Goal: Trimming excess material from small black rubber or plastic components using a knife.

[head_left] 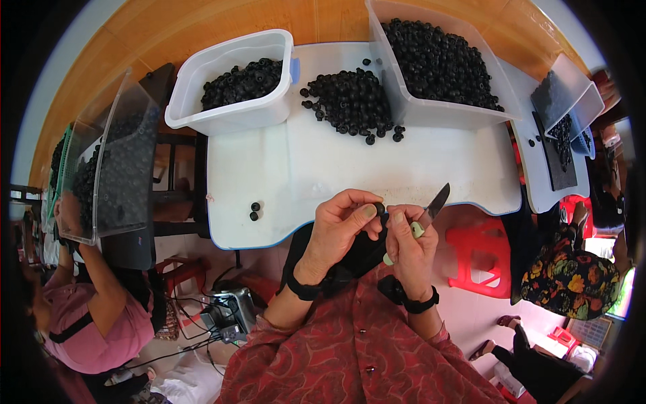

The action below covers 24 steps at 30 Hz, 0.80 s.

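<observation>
My left hand pinches a small round black part between thumb and fingertips, close to my right hand. My right hand is closed around the pale green handle of a knife, whose dark blade points up and away to the right. Both hands are held at the near edge of the white table. Two loose black parts lie on the tabletop to the left. Farther back is a heap of similar black parts, some showing a hole.
A white bin and a larger translucent bin, both holding black parts, flank the heap. At left, a person in pink works by a clear bin. A red stool and another table are at right; cables surround a metal box.
</observation>
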{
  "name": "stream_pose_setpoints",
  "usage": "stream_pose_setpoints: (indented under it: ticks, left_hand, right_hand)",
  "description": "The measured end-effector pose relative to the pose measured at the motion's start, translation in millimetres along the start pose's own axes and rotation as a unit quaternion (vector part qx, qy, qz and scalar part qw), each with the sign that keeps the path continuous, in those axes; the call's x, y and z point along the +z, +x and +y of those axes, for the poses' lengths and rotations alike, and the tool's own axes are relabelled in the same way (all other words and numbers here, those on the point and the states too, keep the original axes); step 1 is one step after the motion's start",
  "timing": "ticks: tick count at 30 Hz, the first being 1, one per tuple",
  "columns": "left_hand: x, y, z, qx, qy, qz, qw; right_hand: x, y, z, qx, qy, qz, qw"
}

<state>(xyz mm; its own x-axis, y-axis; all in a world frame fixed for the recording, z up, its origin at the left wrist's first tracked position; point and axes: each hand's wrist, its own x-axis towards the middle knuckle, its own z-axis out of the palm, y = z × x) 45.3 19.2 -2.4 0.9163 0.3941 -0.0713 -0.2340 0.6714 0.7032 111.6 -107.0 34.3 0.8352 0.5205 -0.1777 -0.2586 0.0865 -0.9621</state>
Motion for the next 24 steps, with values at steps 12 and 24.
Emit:
stream_pose_setpoints:
  ticks: [12,24]
  left_hand:
    - [9.9,-12.5,-13.0,0.024,0.070,0.024,0.997]
    - [9.9,-20.7,-11.2,0.003,-0.024,0.020,1.000]
  right_hand:
    - [-2.5,-1.5,0.1,0.006,0.055,-0.041,0.998]
    - [-5.3,-4.5,-2.2,0.049,0.079,-0.059,0.994]
